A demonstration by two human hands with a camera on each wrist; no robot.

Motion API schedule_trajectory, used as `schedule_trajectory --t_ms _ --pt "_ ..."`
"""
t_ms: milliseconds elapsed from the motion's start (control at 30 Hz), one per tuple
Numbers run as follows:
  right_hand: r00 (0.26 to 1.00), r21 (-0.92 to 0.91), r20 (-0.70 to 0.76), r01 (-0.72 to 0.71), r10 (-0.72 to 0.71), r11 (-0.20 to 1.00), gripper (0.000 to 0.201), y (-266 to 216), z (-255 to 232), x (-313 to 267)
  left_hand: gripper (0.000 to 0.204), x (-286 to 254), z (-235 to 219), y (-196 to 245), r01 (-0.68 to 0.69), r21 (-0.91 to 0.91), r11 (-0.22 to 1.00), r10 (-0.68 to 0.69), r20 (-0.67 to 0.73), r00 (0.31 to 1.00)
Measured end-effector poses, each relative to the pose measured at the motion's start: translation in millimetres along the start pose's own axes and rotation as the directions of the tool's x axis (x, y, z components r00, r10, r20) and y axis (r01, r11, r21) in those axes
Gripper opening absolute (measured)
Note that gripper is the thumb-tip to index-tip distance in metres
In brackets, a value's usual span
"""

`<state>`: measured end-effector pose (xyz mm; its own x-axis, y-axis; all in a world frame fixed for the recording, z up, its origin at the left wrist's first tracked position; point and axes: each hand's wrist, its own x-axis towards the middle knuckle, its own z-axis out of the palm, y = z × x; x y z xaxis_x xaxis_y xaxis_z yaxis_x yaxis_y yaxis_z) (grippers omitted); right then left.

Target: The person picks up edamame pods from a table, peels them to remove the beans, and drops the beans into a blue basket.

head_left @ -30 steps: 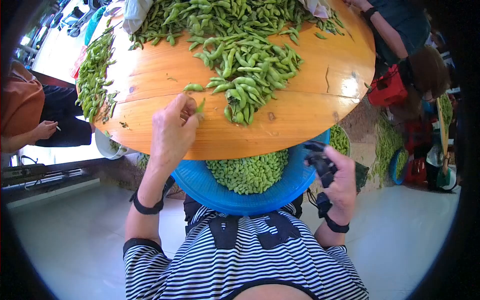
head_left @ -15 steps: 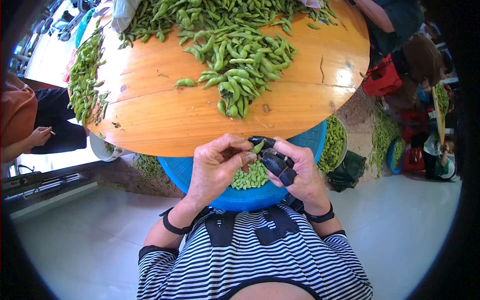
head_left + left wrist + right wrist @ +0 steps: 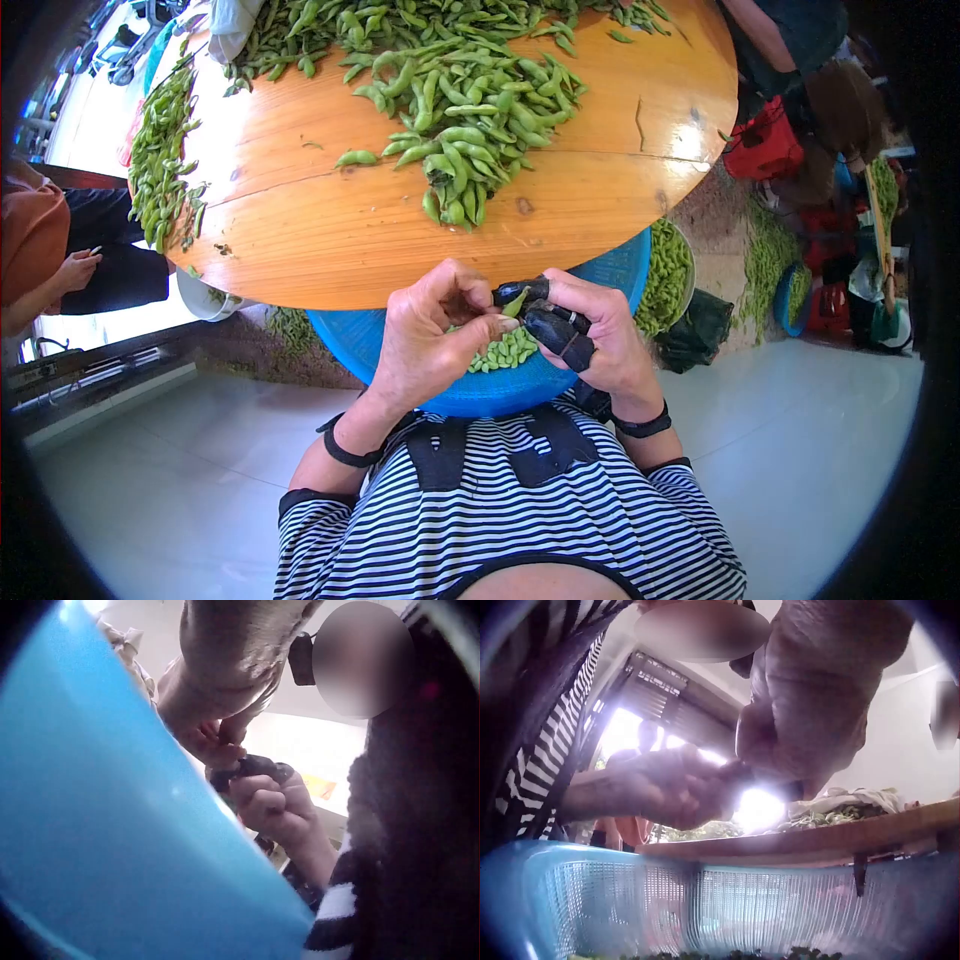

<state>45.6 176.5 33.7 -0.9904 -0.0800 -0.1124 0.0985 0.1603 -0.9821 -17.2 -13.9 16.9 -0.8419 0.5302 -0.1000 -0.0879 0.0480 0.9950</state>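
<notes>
In the head view my left hand (image 3: 430, 325) pinches a green soybean pod (image 3: 516, 303) between thumb and fingertips. My right hand (image 3: 603, 335), its thumb and index finger in black covers (image 3: 548, 332), pinches the same pod from the other side. Both hands meet over a blue plastic basket (image 3: 470, 402) that holds shelled green soybeans (image 3: 505, 352). In the left wrist view the right hand (image 3: 274, 806) has curled fingers beside the left fingertips. The basket's mesh wall (image 3: 727, 907) passes below the hands in the right wrist view.
A round wooden table (image 3: 300, 235) bears a large heap of pods (image 3: 470, 110) and another pile (image 3: 160, 160) at its left edge. A bowl of pods (image 3: 668, 280) stands right of the basket. Another person's hand (image 3: 77, 270) shows at left; a red crate (image 3: 765, 142) is at right.
My left hand has come from the table with a pod, back and right over the basket. The right hand has moved in to meet it, and both now pinch the pod.
</notes>
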Motion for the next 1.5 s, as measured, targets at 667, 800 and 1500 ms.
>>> schedule_trajectory --t_ms 667,800,1500 --pt "0.971 -0.282 -0.171 0.113 -0.165 0.953 0.025 -6.4 20.4 -8.0 0.041 -8.8 8.6 -15.3 -0.277 0.294 0.915 0.252 0.120 0.960" --pt "0.950 -0.407 -0.225 0.110 -0.216 0.907 0.029 -3.7 32.2 -11.0 0.042 -7.0 19.3 -16.5 -0.413 0.484 0.772 0.426 0.088 0.900" --pt "0.702 -0.601 -0.709 -0.548 -0.071 0.582 0.039 14.6 -89.1 -75.7 0.029 44.9 -61.1 8.4 -0.291 0.790 0.539 0.363 0.094 0.927"
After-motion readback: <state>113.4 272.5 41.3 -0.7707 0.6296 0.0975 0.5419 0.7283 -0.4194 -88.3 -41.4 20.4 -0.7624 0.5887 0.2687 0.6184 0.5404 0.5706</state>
